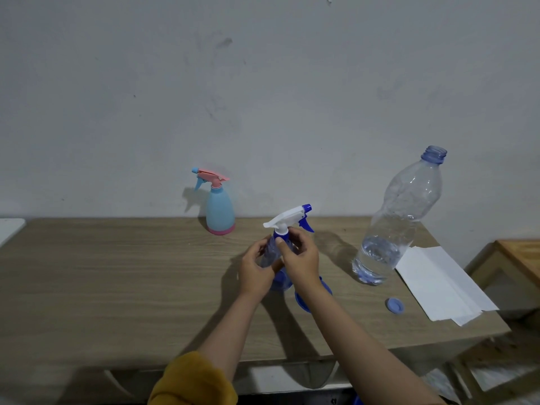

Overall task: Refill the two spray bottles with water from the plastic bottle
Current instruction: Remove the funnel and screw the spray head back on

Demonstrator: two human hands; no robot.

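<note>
Table (117,273): both hands (280,258) grip spray bottle (274,252) mid-surface.

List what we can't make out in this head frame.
- Blue spray bottle body and fill level: covered by left hand and right hand.
- Blue funnel-like piece: mostly behind the right forearm.
- Pastel spray bottle fill level: opaque body.
- Wooden stand: cut by right edge.

The light is dim, flat and bluish-grey. Soft shadows fall on the tabletop (122,273) left of the arms and on the wall (263,83) left of the pink-and-blue spray bottle (219,210). The wide lens bows the tabletop's edges. Lower corners are blurred.
</note>
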